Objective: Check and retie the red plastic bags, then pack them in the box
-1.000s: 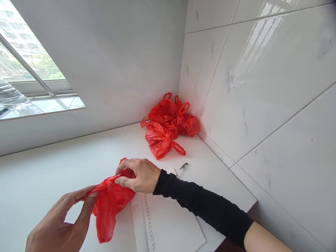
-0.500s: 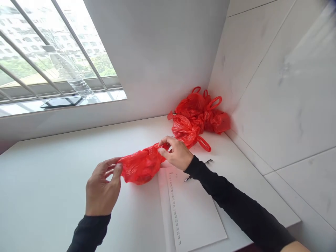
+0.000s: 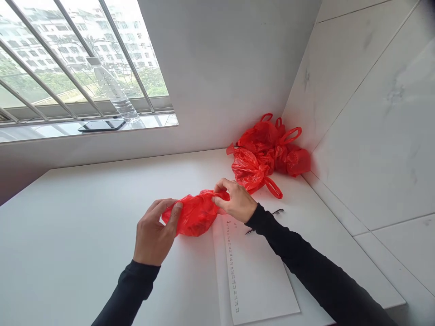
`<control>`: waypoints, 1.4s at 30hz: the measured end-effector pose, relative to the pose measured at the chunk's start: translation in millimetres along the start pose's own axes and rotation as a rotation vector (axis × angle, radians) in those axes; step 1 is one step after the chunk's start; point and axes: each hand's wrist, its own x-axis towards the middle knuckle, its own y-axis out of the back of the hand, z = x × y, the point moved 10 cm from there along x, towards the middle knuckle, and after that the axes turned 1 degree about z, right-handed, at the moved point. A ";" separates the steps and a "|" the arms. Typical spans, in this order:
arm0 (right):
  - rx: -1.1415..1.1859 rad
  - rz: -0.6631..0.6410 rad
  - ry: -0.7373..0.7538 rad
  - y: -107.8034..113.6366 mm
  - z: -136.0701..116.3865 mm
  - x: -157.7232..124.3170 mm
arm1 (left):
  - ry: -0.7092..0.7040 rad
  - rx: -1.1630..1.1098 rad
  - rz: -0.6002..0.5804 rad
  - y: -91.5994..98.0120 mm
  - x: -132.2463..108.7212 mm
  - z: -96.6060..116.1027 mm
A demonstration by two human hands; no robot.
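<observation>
A red plastic bag is stretched between my two hands over the white table. Its left end is gripped by my left hand, thumb in front and fingers behind. My right hand pinches the bag's right end between thumb and fingers. Something bulges in the lower part of the bag, but the plastic hides what it is. Just below my right hand lie a sheet of paper with a column of handwritten numbers and a black pen, partly covered by my right forearm.
Several knotted red plastic bags are heaped in the far right corner against the walls. On the windowsill, a water bottle stands beside a dark flat device. A tiled wall bounds the right side.
My left hand has moved closer to my right, so the red bag between them is shorter and more bunched. The camera view has shifted slightly left.
</observation>
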 end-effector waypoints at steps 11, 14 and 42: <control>-0.026 -0.080 0.008 -6.0 -8.8 -4.5 | -0.028 -0.149 -0.019 1.4 -2.3 3.8; -0.017 -0.114 0.019 -11.6 -9.3 -6.2 | -0.110 -0.089 -0.072 -6.2 -5.5 14.8; 0.094 -0.042 0.114 -5.9 -24.0 2.3 | 0.171 0.117 0.043 12.2 6.5 -21.4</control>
